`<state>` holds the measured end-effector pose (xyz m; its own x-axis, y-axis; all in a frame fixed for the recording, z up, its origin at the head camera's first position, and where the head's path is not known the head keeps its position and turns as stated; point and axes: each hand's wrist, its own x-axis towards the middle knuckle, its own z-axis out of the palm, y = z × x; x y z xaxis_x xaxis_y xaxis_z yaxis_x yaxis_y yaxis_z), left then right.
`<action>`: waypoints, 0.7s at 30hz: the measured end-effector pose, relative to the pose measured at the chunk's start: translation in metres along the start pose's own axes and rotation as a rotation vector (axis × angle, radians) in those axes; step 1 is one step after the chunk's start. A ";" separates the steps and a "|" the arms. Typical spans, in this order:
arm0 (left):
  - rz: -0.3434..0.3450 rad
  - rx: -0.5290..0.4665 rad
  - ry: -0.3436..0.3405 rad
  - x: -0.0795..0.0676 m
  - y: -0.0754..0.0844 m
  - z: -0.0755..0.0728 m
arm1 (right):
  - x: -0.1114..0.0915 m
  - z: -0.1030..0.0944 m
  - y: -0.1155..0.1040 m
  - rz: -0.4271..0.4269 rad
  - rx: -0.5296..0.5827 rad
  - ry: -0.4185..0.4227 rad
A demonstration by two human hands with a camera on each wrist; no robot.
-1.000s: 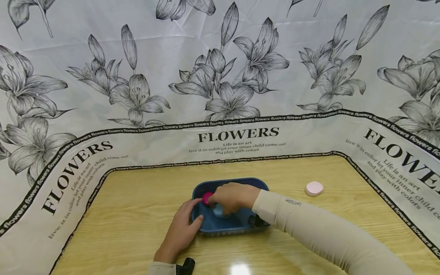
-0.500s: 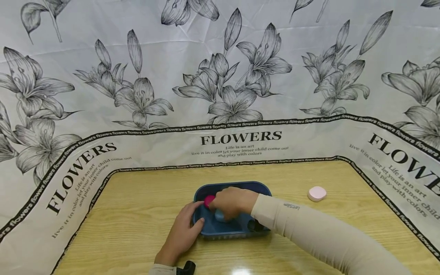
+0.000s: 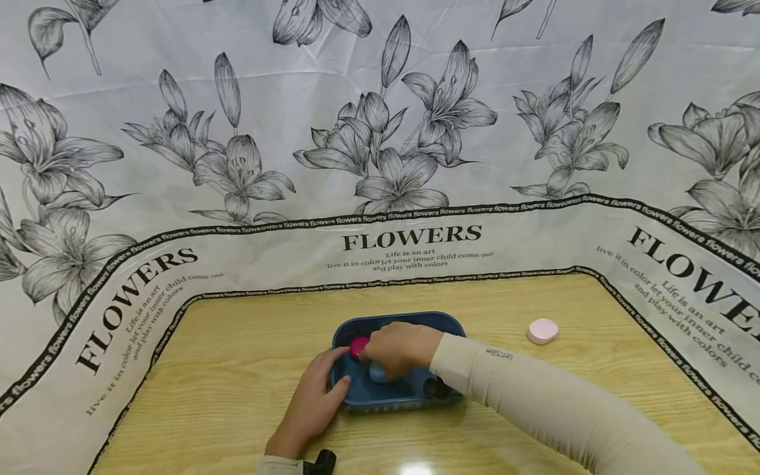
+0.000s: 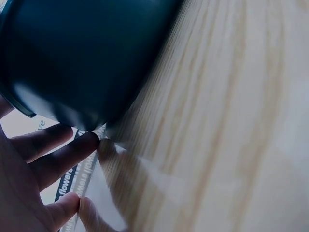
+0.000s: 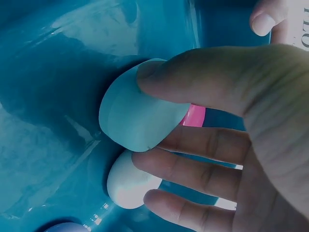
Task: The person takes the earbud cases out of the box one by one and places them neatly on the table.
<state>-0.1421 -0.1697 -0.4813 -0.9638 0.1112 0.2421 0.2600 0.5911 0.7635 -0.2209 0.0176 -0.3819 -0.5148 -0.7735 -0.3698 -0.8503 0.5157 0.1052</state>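
Observation:
A blue plastic basin (image 3: 388, 398) stands on the table. My left hand (image 3: 315, 394) steadies its left side, fingers extended against the outer wall and thumb near the rim. Inside the basin, my right hand (image 3: 396, 347) pinches a light-blue rounded block (image 5: 137, 113) between thumb and fingers. Its exact kind cannot be told. A white egg-shaped piece (image 5: 129, 186) lies just below it in the right wrist view, by the fingertips. Beside the right hand is a magenta round piece (image 3: 359, 348), partly hidden by the fingers in the right wrist view.
A pale pink rounded block (image 3: 542, 331) sits on the wooden table right of the basin. The edge of a bluish-purple piece (image 5: 66, 227) shows low in the right wrist view. Floral-printed cloth (image 3: 410, 237) surrounds the table at the back and sides.
The head view has shifted slightly. Both hands keep nearly the same places, left at the basin's side and right inside it; the pieces show no clear movement.

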 end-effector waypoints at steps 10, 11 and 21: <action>-0.016 -0.003 0.006 -0.002 0.002 0.002 | -0.012 -0.004 0.007 0.028 0.201 0.030; -0.017 -0.004 0.006 -0.002 0.002 0.002 | -0.013 -0.004 0.007 0.024 0.213 0.033; -0.016 -0.002 0.004 -0.002 0.003 0.003 | -0.022 -0.005 0.013 -0.006 0.275 0.095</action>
<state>-0.1397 -0.1660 -0.4811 -0.9676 0.0983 0.2326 0.2448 0.5910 0.7686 -0.2208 0.0393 -0.3683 -0.5290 -0.8010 -0.2802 -0.7984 0.5817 -0.1554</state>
